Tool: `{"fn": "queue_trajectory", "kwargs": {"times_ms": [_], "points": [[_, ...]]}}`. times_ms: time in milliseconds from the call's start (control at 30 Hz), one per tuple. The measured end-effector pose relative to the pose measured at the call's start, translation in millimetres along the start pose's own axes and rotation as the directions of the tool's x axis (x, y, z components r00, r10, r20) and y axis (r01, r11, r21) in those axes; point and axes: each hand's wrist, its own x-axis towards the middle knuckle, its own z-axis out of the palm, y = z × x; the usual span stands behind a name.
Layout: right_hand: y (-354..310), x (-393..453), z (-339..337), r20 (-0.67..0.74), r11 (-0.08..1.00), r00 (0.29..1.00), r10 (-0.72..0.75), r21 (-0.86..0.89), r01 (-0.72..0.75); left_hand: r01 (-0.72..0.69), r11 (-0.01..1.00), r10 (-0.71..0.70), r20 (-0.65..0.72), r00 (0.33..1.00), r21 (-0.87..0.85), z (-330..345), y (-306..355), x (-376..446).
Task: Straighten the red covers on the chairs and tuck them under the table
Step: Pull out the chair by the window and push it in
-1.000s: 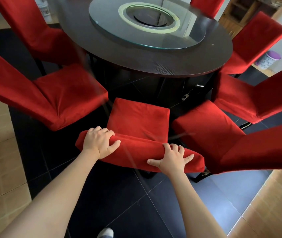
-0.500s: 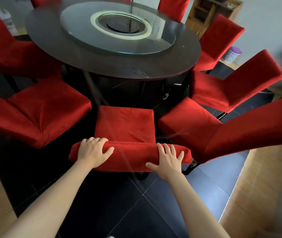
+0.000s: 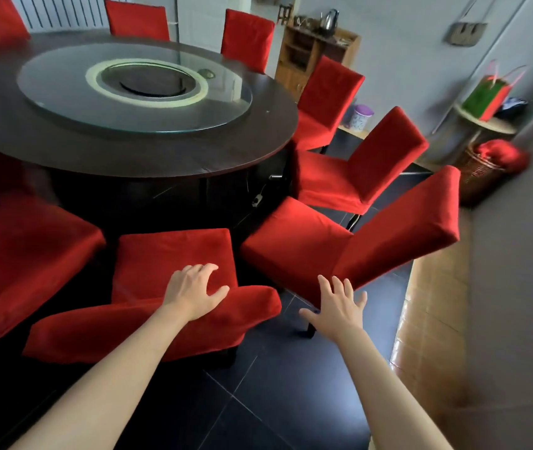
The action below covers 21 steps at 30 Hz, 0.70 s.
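Left hand [image 3: 195,292]: rested on the top edge of the nearest chair's [image 3: 174,254] backrest, fingers curved over the red cover [image 3: 148,326] toward the seat, thumb spread along the near face; gripping the fabric loosely.
Right hand [image 3: 336,306]: fingers straight and splayed, holding nothing, hovering above the dark floor tiles [image 3: 291,401] just beside the backrest's right end, near the second chair [image 3: 339,251].
Nearest chair: seat pointed at the round dark table [image 3: 193,157], front edge close to the table base.
Second chair: angled to the right, backrest leaning away.
Further red-covered chairs ringed the table.
Glass turntable [image 3: 135,89]: centred on the tabletop.
Wooden cabinet [image 3: 310,53]: against the far wall.
Wicker basket [image 3: 482,170]: at right, red bundle on top.
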Motion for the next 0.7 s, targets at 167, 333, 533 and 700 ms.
{"fn": "queue_trajectory", "kwargs": {"times_ms": [167,333,533,700], "points": [[81.1,10.4,-29.1,-0.074,0.999,0.997,-0.009,-0.031,0.007,-0.017,0.999,0.016,-0.022,1.0,-0.039,9.2,87.6,28.9],[167.0,29.2,-58.5,-0.137,1.0,0.99,-0.015,-0.017,0.012,-0.026,0.992,0.022,-0.039,0.999,-0.124,27.7,191.3,51.9],[258.5,49.7,-68.6,-0.133,1.0,0.991,0.001,0.009,0.0,-0.076,0.975,0.069,-0.04,0.997,-0.207,49.6,297.5,70.7],[323.3,79.2,-83.3,-0.125,0.999,0.991,0.041,0.003,-0.041,-0.094,0.96,0.077,-0.071,0.994,-0.262,40.9,359.3,110.0]]}}
